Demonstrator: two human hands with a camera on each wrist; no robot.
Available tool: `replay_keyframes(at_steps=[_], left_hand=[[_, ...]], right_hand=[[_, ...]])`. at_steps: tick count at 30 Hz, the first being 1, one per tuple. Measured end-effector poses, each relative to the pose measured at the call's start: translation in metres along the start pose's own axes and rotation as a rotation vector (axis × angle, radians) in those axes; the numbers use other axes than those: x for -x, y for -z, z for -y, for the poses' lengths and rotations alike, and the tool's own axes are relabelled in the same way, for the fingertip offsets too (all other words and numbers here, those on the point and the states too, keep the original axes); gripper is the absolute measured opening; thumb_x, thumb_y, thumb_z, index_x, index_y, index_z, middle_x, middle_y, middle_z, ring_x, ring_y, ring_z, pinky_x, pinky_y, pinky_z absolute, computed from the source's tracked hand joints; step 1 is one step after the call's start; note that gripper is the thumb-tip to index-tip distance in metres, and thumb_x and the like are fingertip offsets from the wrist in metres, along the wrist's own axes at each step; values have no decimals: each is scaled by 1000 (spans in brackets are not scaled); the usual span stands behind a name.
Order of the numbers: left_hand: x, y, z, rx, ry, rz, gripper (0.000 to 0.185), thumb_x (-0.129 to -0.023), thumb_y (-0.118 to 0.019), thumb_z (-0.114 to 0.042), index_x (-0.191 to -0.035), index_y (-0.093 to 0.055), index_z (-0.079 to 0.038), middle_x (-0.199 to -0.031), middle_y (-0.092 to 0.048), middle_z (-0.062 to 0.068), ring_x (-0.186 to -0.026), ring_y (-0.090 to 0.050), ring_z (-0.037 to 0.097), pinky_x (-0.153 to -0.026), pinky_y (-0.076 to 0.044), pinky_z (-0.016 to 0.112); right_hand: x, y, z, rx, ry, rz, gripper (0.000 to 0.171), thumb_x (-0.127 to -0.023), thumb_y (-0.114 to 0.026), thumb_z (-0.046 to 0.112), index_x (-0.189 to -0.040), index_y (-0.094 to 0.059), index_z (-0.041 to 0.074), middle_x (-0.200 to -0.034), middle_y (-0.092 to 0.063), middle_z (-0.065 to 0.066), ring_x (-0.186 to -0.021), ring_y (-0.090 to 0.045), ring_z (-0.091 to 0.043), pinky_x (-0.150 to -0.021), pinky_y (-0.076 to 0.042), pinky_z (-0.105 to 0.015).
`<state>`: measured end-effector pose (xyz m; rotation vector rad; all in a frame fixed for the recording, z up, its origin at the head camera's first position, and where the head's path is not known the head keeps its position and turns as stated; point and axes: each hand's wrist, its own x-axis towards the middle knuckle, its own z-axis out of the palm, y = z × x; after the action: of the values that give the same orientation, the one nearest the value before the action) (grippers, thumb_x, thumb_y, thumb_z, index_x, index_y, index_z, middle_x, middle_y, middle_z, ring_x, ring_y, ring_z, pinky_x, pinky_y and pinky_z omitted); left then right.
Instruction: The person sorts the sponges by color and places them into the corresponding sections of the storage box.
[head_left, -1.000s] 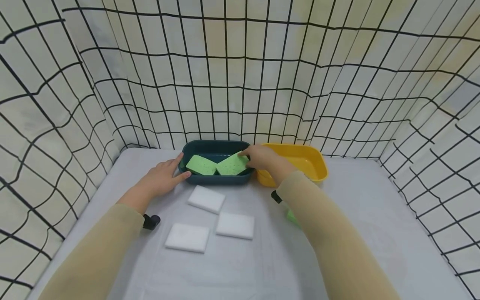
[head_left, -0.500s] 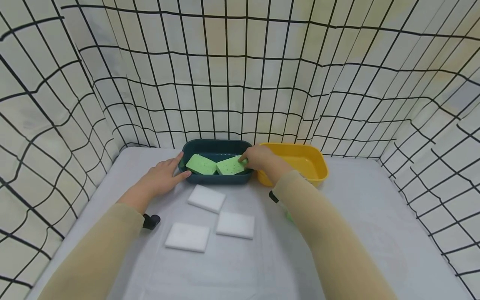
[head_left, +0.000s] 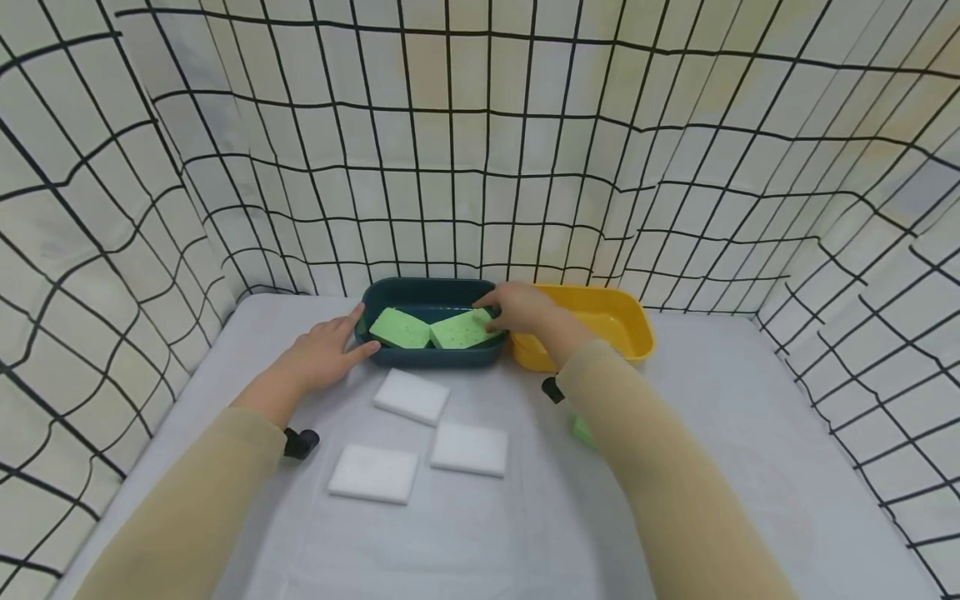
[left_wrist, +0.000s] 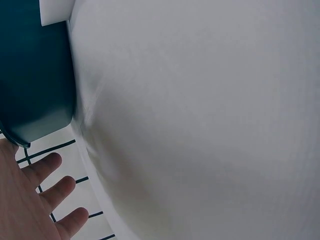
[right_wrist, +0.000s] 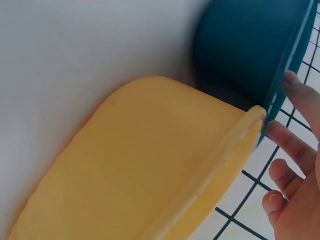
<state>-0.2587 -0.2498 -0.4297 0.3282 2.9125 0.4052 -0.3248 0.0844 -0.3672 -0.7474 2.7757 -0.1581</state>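
A dark teal plastic bin (head_left: 438,358) stands at the back of the table. Inside it lie two speckled green sponges, one on the left (head_left: 400,328) and one on the right (head_left: 459,331), their ends meeting. My left hand (head_left: 324,352) rests against the bin's left end, fingers spread along the rim; the left wrist view shows several straight fingers (left_wrist: 59,192) beside it. My right hand (head_left: 519,307) reaches over the bin's right end, fingertips at the right sponge. In the right wrist view its fingers (right_wrist: 292,142) are loosely bent and apart at the rim.
A yellow bin (head_left: 611,327) stands against the teal one, under my right wrist. Three white sponge pads, one near the bin (head_left: 412,397), one at right (head_left: 469,450) and one at left (head_left: 373,474), lie on the white table. Another green piece (head_left: 582,432) shows beside my right sleeve. Black netting (head_left: 487,175) surrounds the table.
The right sponge has settled lower in the teal bin. My right fingers have loosened and spread at its end. My left hand has stayed at the bin's left end.
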Motion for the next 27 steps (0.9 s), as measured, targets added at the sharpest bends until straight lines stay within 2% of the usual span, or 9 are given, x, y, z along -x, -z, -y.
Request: replay_keyframes(at_steps=[5,11,15,22,27], left_hand=[[0,0,0,5,5,5,99,-92,-23,-79,-160,5,-13,-159,-20,28,-143,-19,52,-110,-17,71],[0,-1,0,12,4,4,100,-90,-23,-81,-160,5,-14,-159,-19,28,-143,-19,52,-111,-17,70],[0,-1,0,18,7,5,98,-93,-25,-78,-160,6,-14,-159,-19,28,-142,-19,53,-111,-16,70],[1,0,-1,24,18,17,98,-92,-24,-79,-160,7,-15,-160,-17,28,-143,-17,53,-111,-15,70],[-1,0,-2,27,16,18,99,-92,-24,-80,-160,7,-15,-159,-18,28,-142,-17,53,-111,-16,70]], right_hand=[[6,3,-4,-66,18,-23,54,-91,-75,32,-142,-57,29,-129,-61,-4,-112,-56,-20,-97,-49,-37],[18,3,-7,-124,2,-63,54,-91,-73,36,-142,-57,29,-123,-61,-7,-107,-55,-22,-97,-48,-40],[31,3,-10,-191,-13,-92,54,-91,-74,35,-141,-58,28,-121,-61,-7,-104,-53,-22,-97,-47,-40],[54,-2,-23,-270,17,-154,51,-90,-75,32,-139,-61,28,-114,-61,-4,-101,-55,-23,-88,-48,-36],[79,-5,-38,-288,16,-168,52,-90,-76,34,-139,-60,26,-115,-62,-5,-104,-55,-26,-90,-48,-38]])
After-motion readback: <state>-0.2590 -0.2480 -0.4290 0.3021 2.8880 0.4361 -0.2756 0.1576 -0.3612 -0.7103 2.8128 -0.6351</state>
